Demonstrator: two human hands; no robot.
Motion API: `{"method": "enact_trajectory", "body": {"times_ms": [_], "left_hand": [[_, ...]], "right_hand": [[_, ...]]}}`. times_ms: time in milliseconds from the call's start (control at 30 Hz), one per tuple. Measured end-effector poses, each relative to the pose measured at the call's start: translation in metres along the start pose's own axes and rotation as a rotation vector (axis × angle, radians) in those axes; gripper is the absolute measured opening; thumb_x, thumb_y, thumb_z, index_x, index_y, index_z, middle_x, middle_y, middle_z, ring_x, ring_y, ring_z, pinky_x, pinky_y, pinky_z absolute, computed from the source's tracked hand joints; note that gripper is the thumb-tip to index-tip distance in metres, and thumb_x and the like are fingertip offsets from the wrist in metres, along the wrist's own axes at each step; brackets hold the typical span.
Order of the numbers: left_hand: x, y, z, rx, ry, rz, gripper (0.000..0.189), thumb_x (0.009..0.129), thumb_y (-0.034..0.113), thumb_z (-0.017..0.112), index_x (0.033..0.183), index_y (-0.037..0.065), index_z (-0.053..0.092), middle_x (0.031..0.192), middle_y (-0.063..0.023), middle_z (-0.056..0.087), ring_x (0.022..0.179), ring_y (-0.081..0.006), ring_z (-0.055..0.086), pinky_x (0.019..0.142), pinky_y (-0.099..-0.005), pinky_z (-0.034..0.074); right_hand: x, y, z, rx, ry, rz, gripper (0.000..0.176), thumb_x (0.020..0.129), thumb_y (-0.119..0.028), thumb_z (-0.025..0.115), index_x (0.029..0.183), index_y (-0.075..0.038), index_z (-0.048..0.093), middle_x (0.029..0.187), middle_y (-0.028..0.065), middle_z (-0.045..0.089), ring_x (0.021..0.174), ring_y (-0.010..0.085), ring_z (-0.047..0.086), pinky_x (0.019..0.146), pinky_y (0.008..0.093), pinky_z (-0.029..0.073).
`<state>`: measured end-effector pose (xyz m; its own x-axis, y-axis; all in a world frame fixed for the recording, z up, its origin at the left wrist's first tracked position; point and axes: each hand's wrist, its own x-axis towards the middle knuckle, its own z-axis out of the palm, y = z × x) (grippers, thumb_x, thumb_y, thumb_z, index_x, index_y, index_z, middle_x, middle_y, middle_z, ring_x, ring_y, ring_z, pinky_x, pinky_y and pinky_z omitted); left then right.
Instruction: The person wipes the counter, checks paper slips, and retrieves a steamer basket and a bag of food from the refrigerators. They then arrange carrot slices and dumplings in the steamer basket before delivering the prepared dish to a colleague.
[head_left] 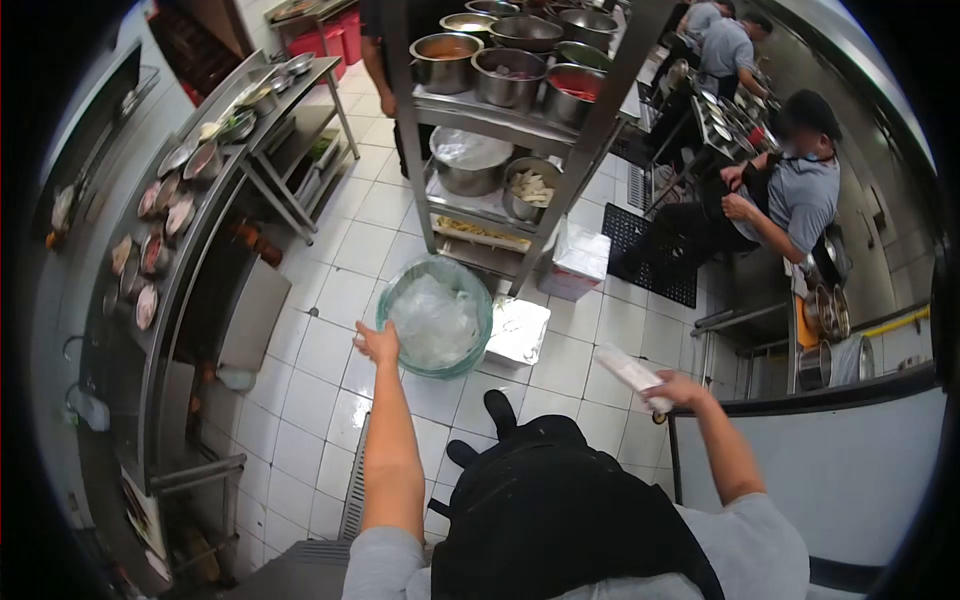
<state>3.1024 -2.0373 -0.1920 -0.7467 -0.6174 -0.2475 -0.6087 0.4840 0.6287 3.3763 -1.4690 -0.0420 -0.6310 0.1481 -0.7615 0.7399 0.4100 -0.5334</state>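
bright overall | glare on floor tiles (347,412) | fisheye-curved edges | black corners

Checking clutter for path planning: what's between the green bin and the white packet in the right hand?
Head view: a white box beside the green bin, then bare floor tiles toward the white packet in the right hand.
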Motion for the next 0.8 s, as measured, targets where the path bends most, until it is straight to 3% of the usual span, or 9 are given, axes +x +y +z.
{"method": "enact_trajectory", "body": {"times_ms": [67, 200, 300, 367, 433, 533, 600, 700, 800], "left_hand": [[-0.009, 0.002, -0.007, 0.100, 0.034, -0.068, 0.090, 0.079, 0.039, 0.076, 0.149, 0.002, 0.033, 0.150, -0.0293, 0.035, 0.135, -0.0479, 0.038, 0.111, -0.0479, 0.036], [0.003, -0.071, 0.001, 0.404, -0.398, 0.348, 0.067, 0.079, 0.037, 0.075, 0.130, -0.003, 0.056, 0.121, -0.0292, 0.062, 0.118, -0.0411, 0.057, 0.100, -0.0468, 0.047], [0.005, -0.137, 0.006, 0.417, -0.676, 0.354, 0.059, 0.078, 0.043, 0.074, 0.114, -0.003, 0.067, 0.112, -0.0278, 0.068, 0.103, -0.0417, 0.065, 0.093, -0.0455, 0.051], [0.005, -0.172, 0.009, 0.453, -0.814, 0.322, 0.046, 0.086, 0.040, 0.067, 0.095, -0.005, 0.072, 0.094, -0.0270, 0.071, 0.096, -0.0393, 0.069, 0.086, -0.0450, 0.053], [-0.015, -0.169, -0.019, 0.339, -0.859, 0.114, 0.044, 0.086, 0.037, 0.067, 0.089, -0.007, 0.070, 0.075, -0.0213, 0.069, 0.067, -0.0275, 0.070, 0.057, -0.0404, 0.057], [0.001, -0.204, -0.032, 0.340, -0.861, 0.145, 0.039, 0.086, 0.033, 0.069, 0.093, -0.006, 0.069, 0.074, -0.0179, 0.068, 0.064, -0.0246, 0.069, 0.051, -0.0392, 0.056], [-0.005, -0.201, -0.067, 0.184, -0.825, -0.153, 0.037, 0.086, 0.028, 0.071, 0.100, -0.006, 0.067, 0.077, -0.0155, 0.068, 0.064, -0.0243, 0.067, 0.050, -0.0399, 0.056], [0.025, -0.228, -0.097, 0.191, -0.776, -0.204, 0.036, 0.086, 0.025, 0.071, 0.104, -0.005, 0.066, 0.081, -0.0144, 0.068, 0.063, -0.0247, 0.066, 0.048, -0.0395, 0.055], [0.031, -0.249, -0.125, -0.019, -0.673, -0.253, 0.029, 0.091, 0.023, 0.067, 0.104, -0.002, 0.061, 0.081, -0.0142, 0.065, 0.062, -0.0240, 0.064, 0.050, -0.0420, 0.056]], "right_hand": [[-0.013, 0.022, -0.057, -0.275, 0.227, 0.056, 0.056, 0.072, -0.028, 0.084, 0.113, 0.004, 0.066, 0.094, 0.0157, 0.072, 0.084, 0.0261, 0.071, 0.074, 0.0393, 0.057], [-0.046, 0.046, -0.158, -0.608, 0.558, 0.245, 0.054, 0.071, -0.028, 0.082, 0.110, 0.006, 0.067, 0.099, 0.0229, 0.071, 0.092, 0.0340, 0.071, 0.080, 0.0412, 0.056], [-0.068, 0.083, -0.224, -0.623, 0.716, 0.395, 0.055, 0.067, -0.030, 0.085, 0.106, 0.006, 0.068, 0.101, 0.0250, 0.071, 0.100, 0.0350, 0.070, 0.084, 0.0431, 0.055], [-0.090, 0.111, -0.258, -0.641, 0.706, 0.485, 0.057, 0.064, -0.029, 0.087, 0.105, 0.006, 0.069, 0.103, 0.0254, 0.071, 0.101, 0.0352, 0.069, 0.085, 0.0425, 0.055], [-0.105, 0.143, -0.282, -0.704, 0.647, 0.625, 0.058, 0.065, -0.027, 0.087, 0.107, 0.008, 0.069, 0.105, 0.0257, 0.070, 0.099, 0.0349, 0.070, 0.085, 0.0417, 0.055], [-0.129, 0.125, -0.289, -0.584, 0.676, 0.664, 0.058, 0.067, -0.027, 0.086, 0.110, 0.007, 0.069, 0.106, 0.0254, 0.070, 0.096, 0.0327, 0.071, 0.085, 0.0407, 0.055], [-0.133, 0.113, -0.293, -0.474, 0.629, 0.726, 0.051, 0.073, -0.029, 0.084, 0.103, 0.010, 0.070, 0.099, 0.0209, 0.072, 0.089, 0.0319, 0.072, 0.080, 0.0455, 0.057], [-0.106, 0.165, -0.309, 0.309, 0.348, 0.786, 0.046, 0.087, -0.015, 0.073, 0.127, 0.002, 0.056, 0.120, 0.0175, 0.063, 0.096, 0.0366, 0.068, 0.078, 0.0502, 0.060], [-0.102, 0.113, -0.258, 0.025, 0.161, 0.931, 0.045, 0.092, -0.020, 0.069, 0.126, 0.004, 0.053, 0.106, 0.0176, 0.070, 0.086, 0.0338, 0.071, 0.081, 0.0447, 0.061]]}}
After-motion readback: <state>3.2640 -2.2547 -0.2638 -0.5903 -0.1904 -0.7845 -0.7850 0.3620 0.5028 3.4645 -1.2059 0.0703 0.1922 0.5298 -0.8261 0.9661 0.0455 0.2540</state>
